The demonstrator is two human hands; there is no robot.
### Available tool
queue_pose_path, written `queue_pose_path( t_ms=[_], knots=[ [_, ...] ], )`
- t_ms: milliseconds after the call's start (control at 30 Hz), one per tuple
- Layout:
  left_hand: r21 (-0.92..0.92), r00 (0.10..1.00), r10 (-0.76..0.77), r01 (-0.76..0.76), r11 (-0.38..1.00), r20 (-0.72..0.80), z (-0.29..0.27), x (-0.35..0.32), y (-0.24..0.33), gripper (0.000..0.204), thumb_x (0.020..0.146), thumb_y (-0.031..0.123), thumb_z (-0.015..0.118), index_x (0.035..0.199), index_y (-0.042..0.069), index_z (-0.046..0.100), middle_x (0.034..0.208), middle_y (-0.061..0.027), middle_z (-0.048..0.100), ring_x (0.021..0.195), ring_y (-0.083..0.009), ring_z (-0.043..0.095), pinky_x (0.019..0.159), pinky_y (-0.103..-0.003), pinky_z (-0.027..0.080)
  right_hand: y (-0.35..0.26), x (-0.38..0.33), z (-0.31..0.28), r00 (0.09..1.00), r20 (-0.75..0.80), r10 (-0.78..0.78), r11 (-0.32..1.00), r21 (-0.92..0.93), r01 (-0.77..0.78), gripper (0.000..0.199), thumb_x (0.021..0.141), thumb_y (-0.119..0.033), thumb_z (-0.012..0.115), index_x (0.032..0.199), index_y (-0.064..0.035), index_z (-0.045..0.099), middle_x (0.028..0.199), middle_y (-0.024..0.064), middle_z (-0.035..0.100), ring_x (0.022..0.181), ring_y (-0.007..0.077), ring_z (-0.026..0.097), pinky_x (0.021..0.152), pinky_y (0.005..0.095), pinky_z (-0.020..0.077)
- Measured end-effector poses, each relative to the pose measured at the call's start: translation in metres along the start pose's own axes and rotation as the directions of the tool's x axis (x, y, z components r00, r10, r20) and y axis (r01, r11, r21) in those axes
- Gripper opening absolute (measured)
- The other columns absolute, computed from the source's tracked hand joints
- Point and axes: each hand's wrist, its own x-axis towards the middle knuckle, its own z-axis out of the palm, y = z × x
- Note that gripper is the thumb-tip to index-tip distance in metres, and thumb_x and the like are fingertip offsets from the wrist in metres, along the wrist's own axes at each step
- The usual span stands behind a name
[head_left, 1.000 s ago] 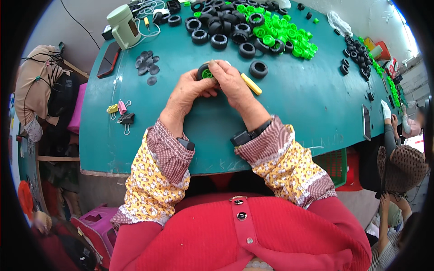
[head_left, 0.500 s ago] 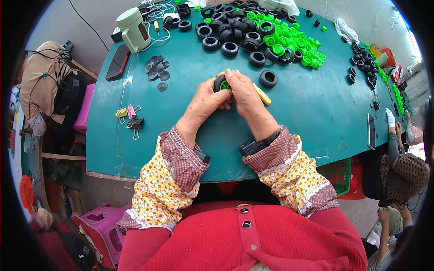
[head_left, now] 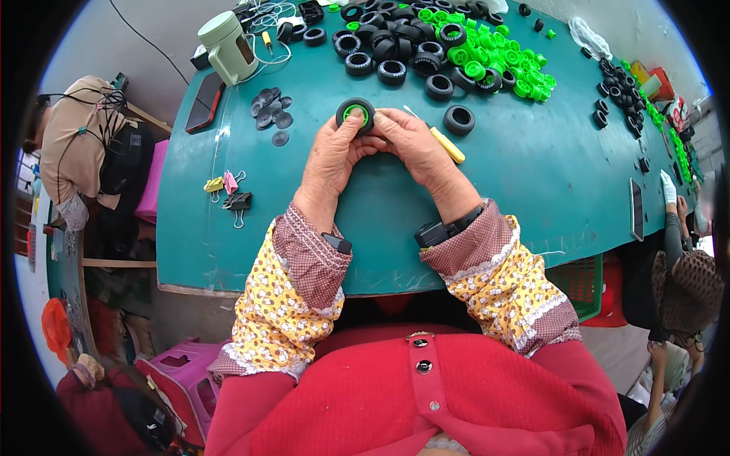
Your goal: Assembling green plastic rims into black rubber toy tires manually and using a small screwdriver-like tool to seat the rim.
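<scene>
Above the green table, my left hand (head_left: 332, 152) grips a small black toy tire (head_left: 355, 104) with a bright green wheel hub inside it, the thumb pressing on the hub. My right hand (head_left: 411, 143) pinches the same tire from its right side. A screwdriver-like tool with a yellow handle (head_left: 447, 145) lies just right of my right hand. Beyond it rests one loose black tire (head_left: 459, 120). Farther off, a heap of black tires (head_left: 391, 72) meets a pile of green hubs (head_left: 502, 57).
At the left lie dark round discs (head_left: 280, 138), binder clips (head_left: 237, 201), a phone (head_left: 205, 101) and a pale green mug (head_left: 228, 49). More tires (head_left: 620, 99) line the right side, near another phone (head_left: 636, 209) and a co-worker's gloved hand (head_left: 668, 188). A pink stool (head_left: 186, 376) stands lower left.
The wheel has turned so that its green hub shows more fully, and it has shifted left and up in my hands. My hands have moved slightly apart, my left thumb now on the hub.
</scene>
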Motion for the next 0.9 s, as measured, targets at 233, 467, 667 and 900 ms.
queue_pose_path(
  t_ms=[233,467,667,900],
  knots=[
    [0.082,0.992,-0.124,0.126,0.989,-0.022,0.001,-0.003,0.006,0.027,0.087,0.023,0.049,0.100,0.001,0.051,0.084,-0.0114,0.060,0.066,-0.0165,0.060,0.057,-0.022,0.049,-0.003,-0.003,-0.006,0.982,-0.181,-0.047,0.997,-0.074,0.034,0.028,0.086,-0.026,0.049,0.098,-0.0020,0.056,0.083,0.0025,0.058,0.073,0.0097,0.055,0.062,0.0217,0.0433],
    [0.324,0.997,-0.077,0.070,0.944,0.009,0.003,-0.003,0.003,0.034,0.082,0.019,0.056,0.109,0.001,0.049,0.082,-0.0088,0.060,0.062,-0.0121,0.059,0.055,-0.019,0.048,-0.002,-0.002,-0.014,0.985,-0.173,-0.017,0.981,-0.194,-0.017,0.030,0.086,-0.031,0.048,0.092,-0.0032,0.058,0.077,0.0015,0.058,0.068,0.0095,0.053,0.059,0.0239,0.0431],
    [0.347,0.992,-0.086,0.051,0.937,0.086,0.003,-0.005,0.002,0.043,0.078,0.016,0.062,0.114,0.000,0.045,0.079,-0.0055,0.057,0.059,-0.0103,0.057,0.054,-0.018,0.047,-0.006,-0.007,-0.002,0.991,-0.127,-0.047,0.977,-0.210,0.019,0.029,0.085,-0.029,0.050,0.090,-0.0017,0.059,0.074,0.0016,0.057,0.065,0.0088,0.052,0.055,0.0229,0.0434],
    [0.546,0.992,-0.002,-0.066,0.835,0.123,0.012,-0.005,-0.005,0.045,0.079,0.018,0.061,0.116,0.000,0.043,0.080,-0.0026,0.054,0.061,-0.0073,0.053,0.056,-0.019,0.045,-0.001,-0.005,-0.009,0.986,-0.132,-0.100,0.944,-0.326,0.052,0.028,0.086,-0.029,0.051,0.087,-0.0025,0.060,0.076,-0.0003,0.054,0.066,0.0067,0.051,0.056,0.0201,0.0428]
  ],
)
